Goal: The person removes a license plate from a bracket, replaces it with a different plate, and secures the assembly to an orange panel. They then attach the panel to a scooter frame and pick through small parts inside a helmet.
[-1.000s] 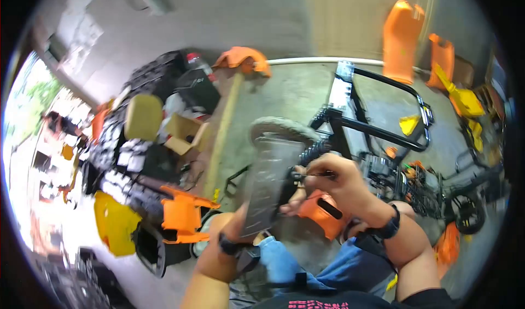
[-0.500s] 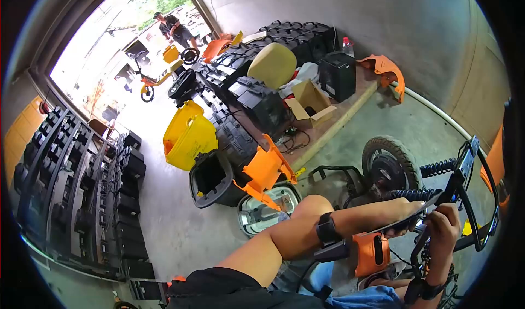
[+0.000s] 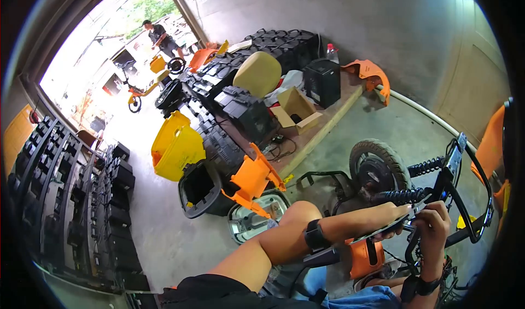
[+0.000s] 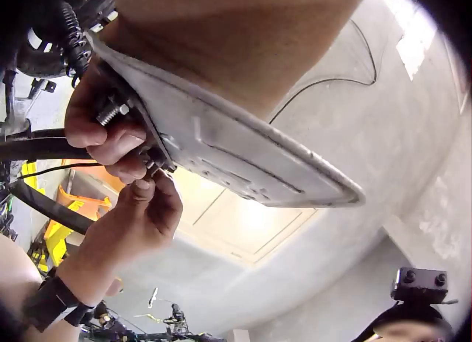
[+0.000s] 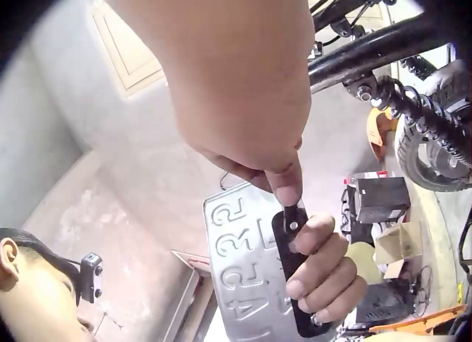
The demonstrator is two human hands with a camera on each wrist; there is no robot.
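Observation:
A metal number plate [image 4: 258, 154] with raised characters is held by my left hand [image 4: 110, 128], its fingers curled round the black bracket [image 5: 289, 257] along one edge. In the head view the plate [image 3: 383, 232] appears nearly edge-on beneath my left hand [image 3: 388, 217]. A threaded bolt [image 4: 110, 112] sticks out beside the left fingers. My right hand [image 5: 276, 165] pinches at the bracket's end, close to a bolt head [image 5: 293, 226]; what lies between its fingertips is mostly hidden. In the head view, my right hand [image 3: 433, 224] almost meets the left.
A black tubular frame [image 3: 470, 199] with coil springs and a wheel [image 3: 378, 169] stands by the hands. Orange panels [image 3: 251, 177], a yellow shell [image 3: 178, 147], a cardboard box [image 3: 298, 112] and black batteries [image 3: 322, 82] lie around. A person [image 3: 159, 37] stands outside the doorway.
The head view has swung towards the doorway and batteries, putting both hands at its right side. The plate has gone from broad-side to nearly edge-on in that view; both hands stay together at it.

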